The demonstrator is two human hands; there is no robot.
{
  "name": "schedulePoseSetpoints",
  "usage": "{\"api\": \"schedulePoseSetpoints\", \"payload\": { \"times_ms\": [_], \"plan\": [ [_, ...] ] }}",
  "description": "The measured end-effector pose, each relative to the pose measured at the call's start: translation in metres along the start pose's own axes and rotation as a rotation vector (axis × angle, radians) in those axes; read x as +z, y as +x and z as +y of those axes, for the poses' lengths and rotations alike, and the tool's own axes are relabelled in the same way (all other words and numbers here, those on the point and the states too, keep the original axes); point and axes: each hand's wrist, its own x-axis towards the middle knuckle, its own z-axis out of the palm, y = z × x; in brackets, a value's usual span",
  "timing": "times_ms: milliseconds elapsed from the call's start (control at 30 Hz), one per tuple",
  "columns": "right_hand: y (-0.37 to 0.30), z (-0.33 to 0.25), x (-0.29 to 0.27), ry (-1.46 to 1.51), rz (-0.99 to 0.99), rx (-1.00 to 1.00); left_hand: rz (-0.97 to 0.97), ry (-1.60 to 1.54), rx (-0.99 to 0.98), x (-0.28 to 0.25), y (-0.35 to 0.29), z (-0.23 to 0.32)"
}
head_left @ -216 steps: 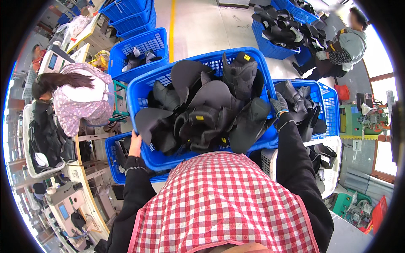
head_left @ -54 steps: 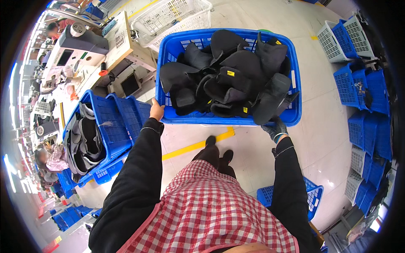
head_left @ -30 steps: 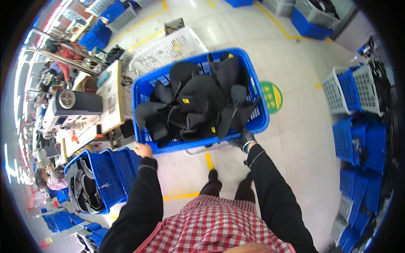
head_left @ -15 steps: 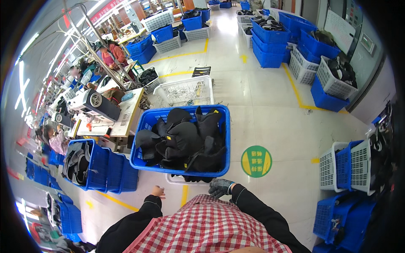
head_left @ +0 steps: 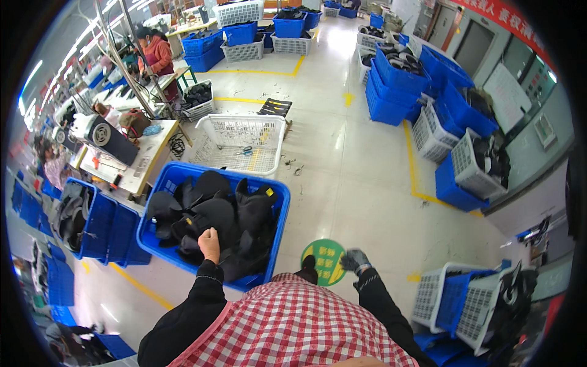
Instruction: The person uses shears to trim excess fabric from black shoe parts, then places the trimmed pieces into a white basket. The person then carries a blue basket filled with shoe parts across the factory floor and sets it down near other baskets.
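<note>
A blue plastic basket [head_left: 282, 214] stands in front of me, heaped with black curved fabric pieces [head_left: 213, 214] that look like shoe uppers; a few carry small yellow tags. Over the basket's near part is my left hand [head_left: 209, 244], bare, its fingers curled together with nothing visible in them. From this angle I cannot tell whether it touches the pieces below. My right hand [head_left: 354, 261], in a dark grey glove, hangs out to the right above the floor by a round green floor sign [head_left: 323, 262]. Its fingers are apart and hold nothing.
Beyond the blue basket lies a white basket [head_left: 278, 131] with scissors [head_left: 244, 151] inside. A sewing machine [head_left: 105, 137] sits on a table to the left. Blue baskets [head_left: 119, 235] stand at left; stacked baskets [head_left: 391, 104] line the right. A person [head_left: 158, 55] works at far left.
My view has shifted, and the blue basket now sits further left. My left hand has risen over its near part. The right hand has swung away from my apron to the right.
</note>
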Motion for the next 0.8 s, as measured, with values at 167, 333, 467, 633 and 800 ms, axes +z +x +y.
{"api": "schedulePoseSetpoints", "payload": {
  "times_ms": [167,333,467,633,800],
  "plan": [
    [-0.025,0.002,-0.17,0.037,0.429,0.372,-0.21,-0.18,-0.012,0.11,0.015,0.105],
    [-0.019,-0.031,-0.256,0.19,0.573,0.361,-0.508,-0.326,-0.045,0.194,0.026,0.152],
    [0.042,-0.077,-0.258,0.236,0.52,0.343,-0.599,-0.327,-0.185,0.244,0.036,0.155],
    [0.183,-0.154,-0.259,0.233,0.376,0.354,-0.656,-0.425,-0.622,0.289,0.044,0.123],
    [0.343,-0.318,-0.26,0.13,0.233,0.354,-0.572,-0.453,-0.778,0.294,0.039,0.096]
  ]
}}
